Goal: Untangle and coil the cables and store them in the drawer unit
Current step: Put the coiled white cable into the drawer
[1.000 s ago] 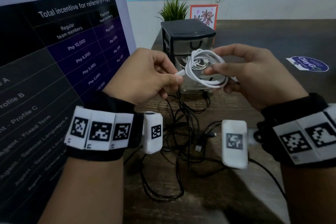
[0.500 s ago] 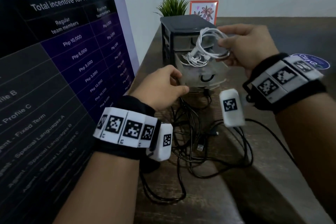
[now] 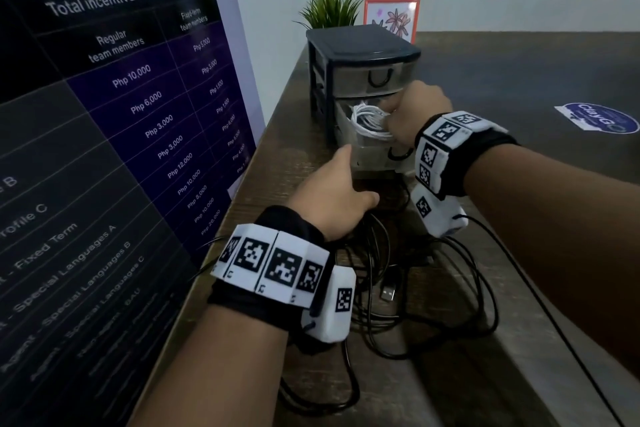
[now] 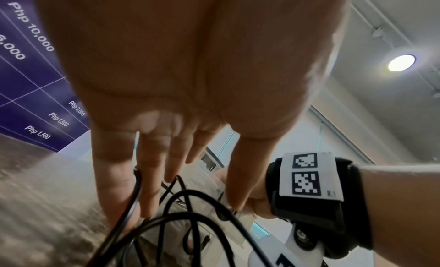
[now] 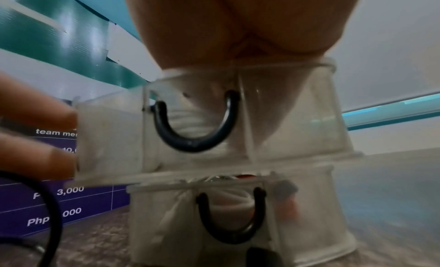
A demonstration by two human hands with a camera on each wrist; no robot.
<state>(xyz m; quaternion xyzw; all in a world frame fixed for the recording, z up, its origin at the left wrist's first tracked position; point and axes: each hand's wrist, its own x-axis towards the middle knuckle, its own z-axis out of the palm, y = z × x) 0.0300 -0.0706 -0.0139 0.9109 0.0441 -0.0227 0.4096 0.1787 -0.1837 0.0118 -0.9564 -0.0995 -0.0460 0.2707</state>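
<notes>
The dark-framed drawer unit (image 3: pixel 360 55) stands at the back of the wooden table, its translucent middle drawer (image 3: pixel 374 152) pulled out. My right hand (image 3: pixel 415 114) reaches down into that drawer, fingers curled on the coiled white cable (image 3: pixel 367 120). In the right wrist view the hand (image 5: pixel 238 26) dips behind the drawer wall (image 5: pixel 297 120), white loops showing dimly through it. My left hand (image 3: pixel 332 198) has straight fingers (image 4: pixel 152 177) touching the drawer's front-left corner, holding nothing. Tangled black cables (image 3: pixel 381 288) lie on the table under both wrists.
A large printed board (image 3: pixel 121 114) leans along the left. A small plant (image 3: pixel 329 9) and a framed picture (image 3: pixel 391 15) stand behind the unit. A blue sticker (image 3: pixel 595 118) lies at the right. A USB plug (image 3: pixel 388 293) sits in the tangle. The lower drawer (image 5: pixel 309 233) is closed.
My right hand has carried the white coil from in front of the unit down into the open middle drawer. My left hand let go of the cable and moved to the drawer's corner.
</notes>
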